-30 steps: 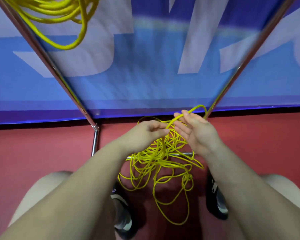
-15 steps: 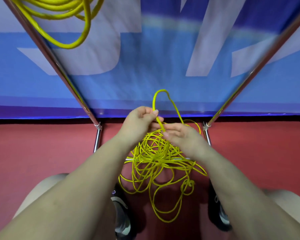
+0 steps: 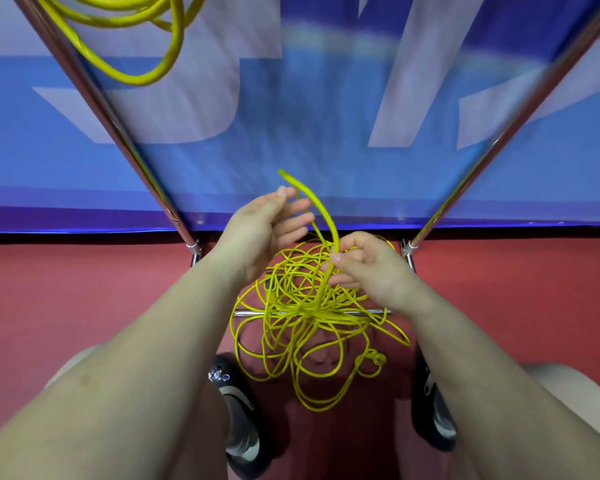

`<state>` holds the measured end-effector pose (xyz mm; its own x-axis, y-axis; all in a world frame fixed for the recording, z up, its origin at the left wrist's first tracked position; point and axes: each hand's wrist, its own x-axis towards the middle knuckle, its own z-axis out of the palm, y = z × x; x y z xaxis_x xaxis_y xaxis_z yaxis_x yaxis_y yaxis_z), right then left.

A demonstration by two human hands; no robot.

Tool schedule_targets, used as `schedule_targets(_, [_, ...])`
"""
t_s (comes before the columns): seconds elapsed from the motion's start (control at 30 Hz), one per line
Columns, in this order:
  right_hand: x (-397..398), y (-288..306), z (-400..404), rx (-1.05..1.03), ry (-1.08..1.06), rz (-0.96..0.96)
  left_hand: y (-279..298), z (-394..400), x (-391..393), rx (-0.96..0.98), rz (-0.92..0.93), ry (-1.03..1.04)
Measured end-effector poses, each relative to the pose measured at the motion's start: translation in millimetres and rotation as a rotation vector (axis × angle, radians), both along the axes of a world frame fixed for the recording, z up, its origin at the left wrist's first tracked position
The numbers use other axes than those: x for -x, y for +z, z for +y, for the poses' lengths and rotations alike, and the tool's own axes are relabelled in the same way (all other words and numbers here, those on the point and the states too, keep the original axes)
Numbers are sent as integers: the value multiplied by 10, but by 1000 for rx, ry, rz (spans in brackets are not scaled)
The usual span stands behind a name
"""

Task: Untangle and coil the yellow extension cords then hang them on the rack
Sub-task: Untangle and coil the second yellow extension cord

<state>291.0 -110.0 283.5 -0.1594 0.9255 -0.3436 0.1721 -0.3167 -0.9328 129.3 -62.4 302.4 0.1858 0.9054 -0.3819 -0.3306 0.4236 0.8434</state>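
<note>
Pinching one strand of the tangled cord [image 3: 309, 317], my right hand [image 3: 368, 268] has its grip narrow, thumb and fingers closed around the yellow line just above the knot of loops. That strand rises from the pinch and arcs up past my left hand [image 3: 264, 230], which is spread wide, fingers loose, holding nothing that I can make out, with the strand running just beside its fingertips. The heap itself lies low between my two forearms, draped over the rack's [image 3: 499, 147] bottom bar and spilling onto the red floor [image 3: 84, 306] between my shoes [image 3: 239, 420]. A small plug end [image 3: 376, 360] shows at the right edge of the pile. Up in the top left corner a coiled cord [image 3: 146, 46] already hangs from the frame. I judge this cord light, thin and limp: it holds no shape, and loops will snag on each other if I yank. Best hold, I reckon, is near that plug end or on this free strand, feeding it out slowly. The coiling is not begun on this one.
</note>
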Motion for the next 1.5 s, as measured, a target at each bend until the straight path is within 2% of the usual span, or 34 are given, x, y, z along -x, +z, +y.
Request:
schedule_targets(0.17, [-100, 125, 91, 64, -325, 317, -203, -248, -99, -121, 412, -546])
schedule_targets(0.27, [-146, 155, 109, 95, -451, 501, -240, -267, -108, -245, 482, -561])
schedule_targets(0.37, [-145, 169, 112, 79, -478, 546, -249, -245, -127, -338, 564, -496])
schedule_targets(0.43, [-156, 162, 134, 62, -462, 541, -245, -248, -152, -322, 540, -436])
schedule_targets(0.5, [-156, 133, 139, 62, -376, 410, -221, -234, -164, -266, 483, -336])
schedule_targets(0.57, [-125, 65, 101, 76, -219, 161, -192, -192, -156, -212, 438, -230])
schedule_targets(0.67, [-57, -85, 15, 44, -10, -99, -129, -154, -137, -120, 275, -108])
schedule_targets(0.8, [-6, -141, -51, -47, 130, -212, -69, -122, -138, -97, 175, -58])
schedule_targets(0.97, [25, -95, -49, -201, 17, -256, -56, -85, -104, -80, 94, 3])
schedule_targets(1.07, [48, -64, -36, -163, -89, -123, -110, -109, -100, -101, 208, -92])
schedule_targets(1.27, [20, 123, 56, 40, -389, 270, -240, -256, -80, -199, 548, -439])
schedule_targets(1.5, [-134, 201, 100, 124, -582, 538, -240, -246, -48, -173, 497, -539])
